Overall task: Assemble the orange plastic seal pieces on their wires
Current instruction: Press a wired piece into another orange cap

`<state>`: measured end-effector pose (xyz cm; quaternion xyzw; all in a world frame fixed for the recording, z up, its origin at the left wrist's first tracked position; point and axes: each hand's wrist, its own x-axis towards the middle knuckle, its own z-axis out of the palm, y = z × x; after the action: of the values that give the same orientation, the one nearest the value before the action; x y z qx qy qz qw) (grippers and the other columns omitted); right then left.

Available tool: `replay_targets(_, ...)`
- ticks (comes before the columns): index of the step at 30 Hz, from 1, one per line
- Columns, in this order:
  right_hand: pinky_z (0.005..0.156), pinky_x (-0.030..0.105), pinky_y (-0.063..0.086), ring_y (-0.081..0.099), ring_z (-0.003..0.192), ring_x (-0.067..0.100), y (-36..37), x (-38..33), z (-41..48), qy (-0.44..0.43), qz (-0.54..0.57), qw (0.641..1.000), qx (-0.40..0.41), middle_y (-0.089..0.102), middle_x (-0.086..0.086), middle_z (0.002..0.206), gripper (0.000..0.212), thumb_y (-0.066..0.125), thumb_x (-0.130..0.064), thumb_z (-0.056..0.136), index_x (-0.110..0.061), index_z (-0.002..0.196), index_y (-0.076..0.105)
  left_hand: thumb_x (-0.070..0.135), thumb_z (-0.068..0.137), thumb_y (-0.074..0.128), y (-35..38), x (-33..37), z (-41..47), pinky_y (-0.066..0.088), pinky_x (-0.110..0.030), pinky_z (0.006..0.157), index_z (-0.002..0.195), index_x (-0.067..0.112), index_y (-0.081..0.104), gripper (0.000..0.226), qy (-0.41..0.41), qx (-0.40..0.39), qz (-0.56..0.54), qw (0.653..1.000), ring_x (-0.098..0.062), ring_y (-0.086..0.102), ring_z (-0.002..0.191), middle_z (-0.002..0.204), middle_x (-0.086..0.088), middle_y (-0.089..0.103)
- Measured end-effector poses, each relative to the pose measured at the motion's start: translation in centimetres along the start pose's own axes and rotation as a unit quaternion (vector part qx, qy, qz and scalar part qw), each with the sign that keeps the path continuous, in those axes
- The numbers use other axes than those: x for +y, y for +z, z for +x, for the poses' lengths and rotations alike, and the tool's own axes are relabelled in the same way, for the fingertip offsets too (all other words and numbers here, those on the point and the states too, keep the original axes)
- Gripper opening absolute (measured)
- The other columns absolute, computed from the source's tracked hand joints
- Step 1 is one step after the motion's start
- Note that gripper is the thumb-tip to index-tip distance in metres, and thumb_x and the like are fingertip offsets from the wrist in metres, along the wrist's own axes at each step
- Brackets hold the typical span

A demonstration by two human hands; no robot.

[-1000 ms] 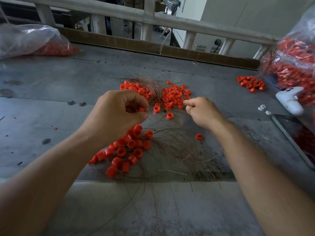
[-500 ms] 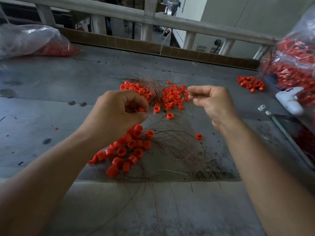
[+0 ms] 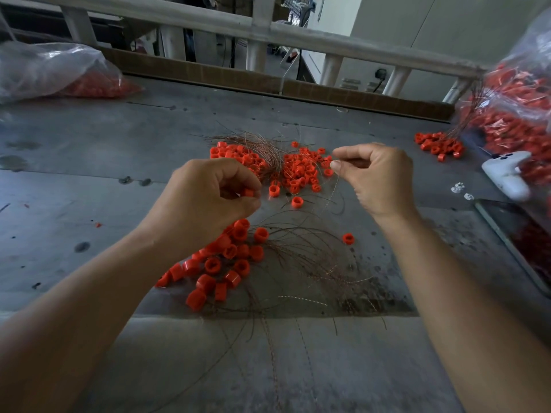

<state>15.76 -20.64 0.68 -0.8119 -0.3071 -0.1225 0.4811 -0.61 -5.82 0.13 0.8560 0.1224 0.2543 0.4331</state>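
Orange seal piece [image 3: 248,192]: pinched between thumb and fingertips of left hand [image 3: 208,201], fingers curled close round it, held clear of the table [image 3: 89,150].

Wire [image 3: 336,183]: thin, pinched near its upper end between thumb and forefinger of right hand [image 3: 378,180], other fingers loosely curled; trailing down and toward the left hand, lower end lost among other strands.

Gap between the two hands: narrow, over a few stray pieces.

Near pile of pieces [image 3: 226,263]: directly under the left wrist, with loose wires [image 3: 313,257] fanning toward the right forearm.

Far pile [image 3: 301,171]: just beyond both sets of fingertips, beside a wire bundle [image 3: 265,147].

Small pile [image 3: 438,144]: well out past the right hand, by a filled bag [image 3: 515,108].

White controller [image 3: 507,177] and dark flat screen [image 3: 518,234]: outboard of the right hand, near the table's side edge.

Second bag [image 3: 53,70]: far beyond the left hand.

Grey table surface, spotted dark: broad stretch outboard of the left hand.

Cardboard strip [image 3: 208,74] and railing [image 3: 298,34]: along the far edge.
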Motion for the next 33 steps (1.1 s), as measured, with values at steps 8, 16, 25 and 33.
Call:
replay_targets(8, 0.077, 0.021, 0.049, 0.060, 0.077, 0.006, -0.7, -0.4, -0.1, -0.040, -0.110, 0.993, 0.034, 0.068, -0.002, 0.086, 0.013, 0.067, -0.012, 0.081, -0.010, 0.092, 0.072, 0.009, 0.071, 0.075, 0.0, 0.3, -0.1, 0.041, -0.001, 0.054, 0.072, 0.034, 0.065, 0.027, -0.009, 0.005, 0.011, 1.000, 0.010, 0.059, 0.060, 0.061, 0.025, 0.064)
replay_targets(16, 0.080, 0.030, 0.052, 0.064, 0.082, 0.012, -1.2, -0.3, 0.2, 0.000, -0.123, 0.992, 0.028, 0.071, 0.002, 0.089, 0.015, 0.069, -0.015, 0.080, -0.013, 0.094, 0.073, 0.015, 0.069, 0.076, -0.2, 0.3, -0.1, 0.040, -0.003, 0.047, 0.068, 0.038, 0.063, 0.027, -0.015, 0.014, -0.002, 1.000, 0.006, 0.057, 0.049, 0.063, 0.024, 0.065)
replay_targets(25, 0.076, 0.014, 0.049, 0.060, 0.074, 0.000, -0.5, -1.7, -0.9, -0.018, -0.049, 0.997, -0.053, 0.062, -0.012, 0.079, 0.015, 0.072, -0.011, 0.076, -0.011, 0.091, 0.073, 0.016, 0.075, 0.071, -0.6, 0.5, -0.1, 0.040, 0.002, 0.065, 0.084, 0.032, 0.065, 0.019, 0.045, 0.090, 0.061, 0.993, 0.013, 0.055, 0.069, 0.095, 0.021, 0.060)
replay_targets(33, 0.074, 0.011, 0.050, 0.063, 0.074, -0.002, -0.8, -3.0, -1.4, -0.036, 0.024, 0.990, -0.135, 0.062, -0.017, 0.074, 0.022, 0.074, -0.009, 0.073, -0.028, 0.081, 0.067, 0.019, 0.074, 0.070, -1.1, -0.1, 0.4, 0.014, -0.017, 0.104, 0.096, 0.022, 0.069, 0.022, 0.067, 0.071, 0.184, 0.978, -0.001, 0.025, 0.130, 0.133, 0.017, 0.039)
